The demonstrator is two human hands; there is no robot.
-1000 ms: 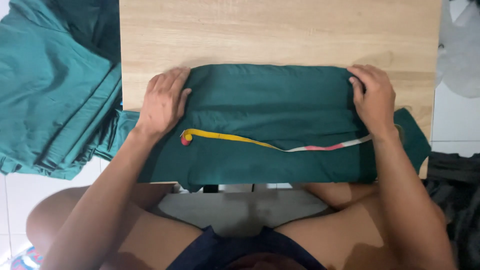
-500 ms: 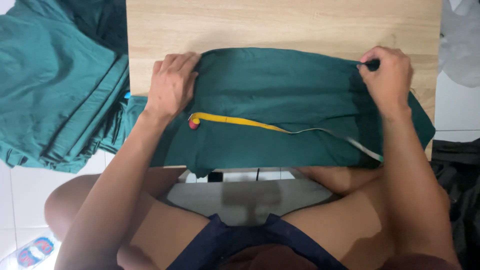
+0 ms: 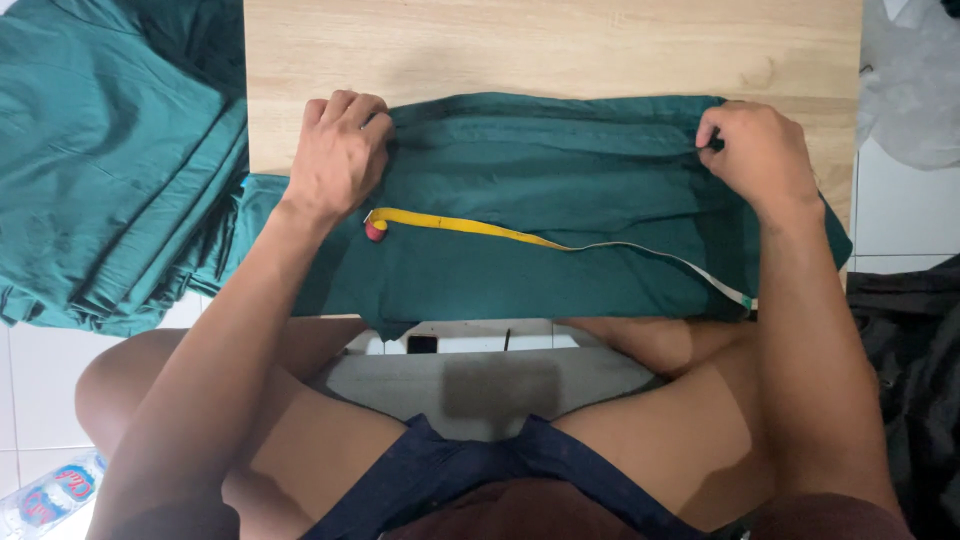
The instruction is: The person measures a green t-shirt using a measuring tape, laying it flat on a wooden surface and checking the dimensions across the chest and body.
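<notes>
A folded dark green cloth [image 3: 560,190] lies across the near part of a light wooden table [image 3: 550,45], its front edge hanging over the table's edge. My left hand [image 3: 338,155] pinches the cloth's upper left corner. At the upper right corner my right hand [image 3: 755,155] grips the cloth with curled fingers. A measuring tape [image 3: 470,228], yellow with a red end and turning white to the right, rests across the cloth between the two hands.
A pile of more green cloth [image 3: 110,170] lies to the left of the table on a white tiled floor. Dark fabric [image 3: 905,370] is at the right, a grey bag [image 3: 905,80] at the upper right. A plastic bottle [image 3: 50,495] lies at bottom left.
Both hands went from lying flat on the cloth to gripping its upper corners. The right end of the measuring tape slid down toward the front edge.
</notes>
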